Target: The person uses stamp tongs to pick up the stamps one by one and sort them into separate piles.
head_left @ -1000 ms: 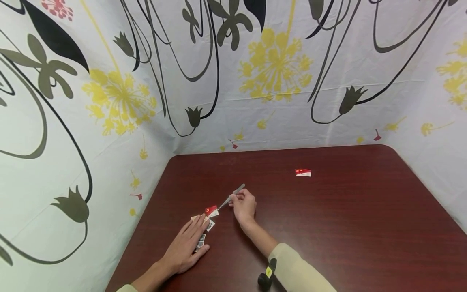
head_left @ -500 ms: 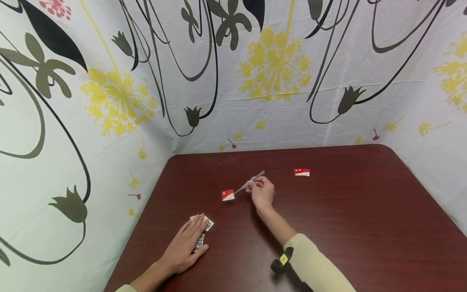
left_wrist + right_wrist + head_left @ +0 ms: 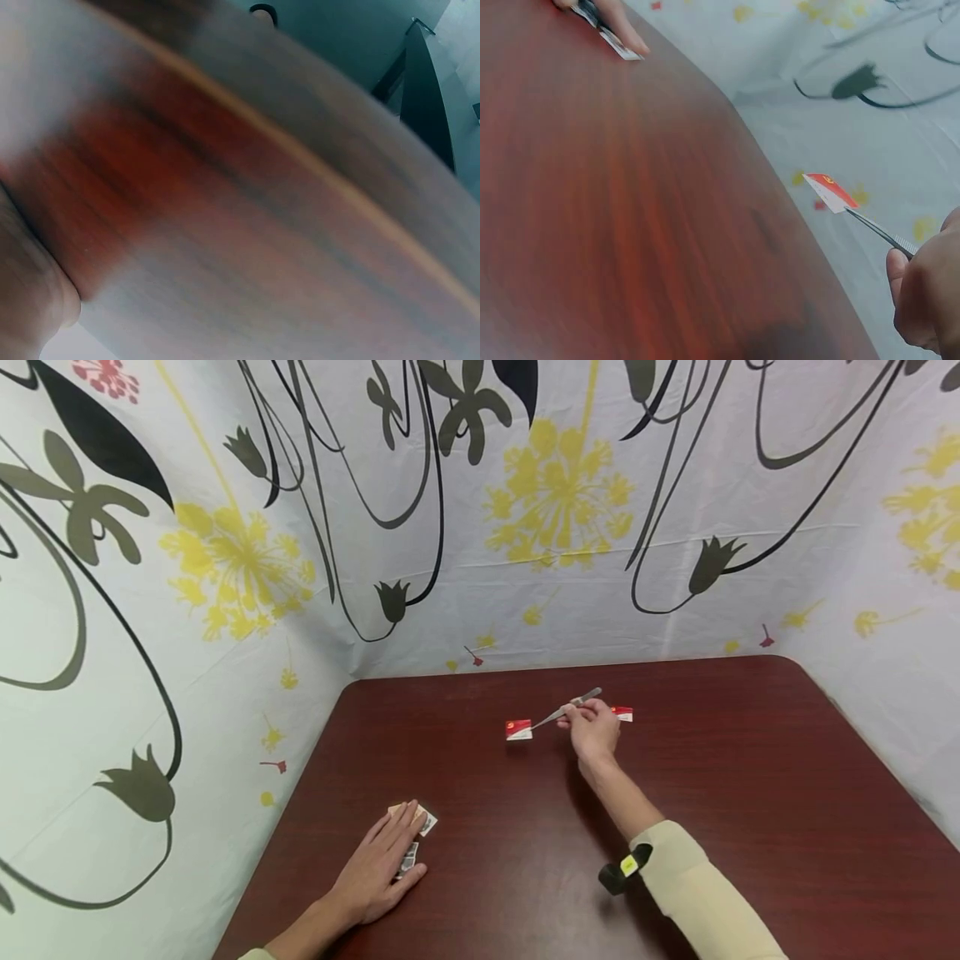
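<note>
My right hand [image 3: 594,731] pinches a pair of silver tweezers [image 3: 590,695]. Their tips grip the edge of a small red-and-white paper, like a stamp [image 3: 518,730], raised above the table with its shadow below. In the right wrist view that stamp [image 3: 831,193] hangs off the tweezers' [image 3: 877,230] points. Behind the right hand lies another red-and-white stamp [image 3: 622,714], partly covered by the hand. My left hand [image 3: 382,872] rests with straight fingers over several small printed papers [image 3: 429,822], which it partly hides. Only the edge of the left hand [image 3: 34,292] shows in the left wrist view.
The dark red-brown table [image 3: 480,827] has rounded far corners. A white cloth with a flower print [image 3: 562,610] hangs around its far side and both flanks. A black wrist camera [image 3: 618,875] sits under the right sleeve.
The right hand has moved away and to the right, carrying the red-and-white stamp in the tweezers from beside the left hand towards the other red stamp. My left hand has stayed put.
</note>
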### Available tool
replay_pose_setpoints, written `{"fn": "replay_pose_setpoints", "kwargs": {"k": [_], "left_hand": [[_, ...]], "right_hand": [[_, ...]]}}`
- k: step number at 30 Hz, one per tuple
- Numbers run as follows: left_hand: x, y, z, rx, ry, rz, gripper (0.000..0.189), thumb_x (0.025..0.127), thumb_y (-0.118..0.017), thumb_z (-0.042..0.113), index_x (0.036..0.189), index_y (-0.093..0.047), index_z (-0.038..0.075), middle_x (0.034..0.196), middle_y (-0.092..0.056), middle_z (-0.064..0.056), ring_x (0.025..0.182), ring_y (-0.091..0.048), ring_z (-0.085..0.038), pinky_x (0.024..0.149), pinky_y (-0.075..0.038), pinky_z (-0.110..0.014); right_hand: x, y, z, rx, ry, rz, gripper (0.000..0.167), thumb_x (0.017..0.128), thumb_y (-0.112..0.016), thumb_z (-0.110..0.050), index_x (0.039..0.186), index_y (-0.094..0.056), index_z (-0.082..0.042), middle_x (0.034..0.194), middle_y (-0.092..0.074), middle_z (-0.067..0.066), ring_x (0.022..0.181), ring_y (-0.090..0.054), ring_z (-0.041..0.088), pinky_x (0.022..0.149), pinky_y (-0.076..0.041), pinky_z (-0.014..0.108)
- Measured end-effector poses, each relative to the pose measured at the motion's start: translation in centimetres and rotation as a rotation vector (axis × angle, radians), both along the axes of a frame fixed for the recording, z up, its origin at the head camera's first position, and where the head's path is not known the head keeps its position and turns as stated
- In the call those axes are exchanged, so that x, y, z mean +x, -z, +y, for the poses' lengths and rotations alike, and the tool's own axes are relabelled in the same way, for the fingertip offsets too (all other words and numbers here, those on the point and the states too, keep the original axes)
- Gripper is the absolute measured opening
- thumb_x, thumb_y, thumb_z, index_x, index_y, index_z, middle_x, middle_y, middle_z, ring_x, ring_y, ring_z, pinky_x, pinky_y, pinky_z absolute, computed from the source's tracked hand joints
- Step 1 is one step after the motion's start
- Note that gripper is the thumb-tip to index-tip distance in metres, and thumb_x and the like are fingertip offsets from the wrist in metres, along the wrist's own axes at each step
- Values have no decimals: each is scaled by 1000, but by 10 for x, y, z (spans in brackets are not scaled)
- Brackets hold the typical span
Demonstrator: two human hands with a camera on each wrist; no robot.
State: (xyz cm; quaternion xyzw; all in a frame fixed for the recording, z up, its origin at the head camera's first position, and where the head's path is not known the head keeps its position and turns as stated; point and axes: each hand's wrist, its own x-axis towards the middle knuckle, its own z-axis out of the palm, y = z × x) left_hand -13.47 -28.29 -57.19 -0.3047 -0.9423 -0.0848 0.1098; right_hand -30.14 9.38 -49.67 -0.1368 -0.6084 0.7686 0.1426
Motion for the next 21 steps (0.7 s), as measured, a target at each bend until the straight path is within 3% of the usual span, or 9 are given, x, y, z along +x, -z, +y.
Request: {"fn": "replay_pose_setpoints", "kwargs": {"k": [7, 13, 21], "left_hand": [[1, 0, -1, 17, -1, 1, 76, 106, -60, 47, 166, -36, 7, 171, -32, -18, 156, -34, -31, 123, -32, -57], [1, 2, -1, 24, 1, 17, 76, 106, -60, 48, 165, -38, 7, 170, -34, -18, 156, -36, -32, 122, -32, -56], [0, 4, -2, 42, 16, 39, 75, 106, -58, 49, 165, -38, 7, 169, -36, -19, 154, -39, -33, 120, -33, -57]], "right_hand": [[-12, -6, 54, -43, 59, -8, 17, 99, -71, 3, 110, -61, 10, 78, -73, 3, 62, -72, 8, 73, -65, 29], [-18, -6, 99, -81, 127, -65, 14, 99, -71, 1, 107, -61, 6, 73, -72, -3, 61, -72, 7, 66, -63, 21], [-28, -2, 141, -45, 229, -128, 10, 99, -71, -1, 100, -60, -2, 70, -70, -8, 56, -70, 5, 59, -61, 19]]}}
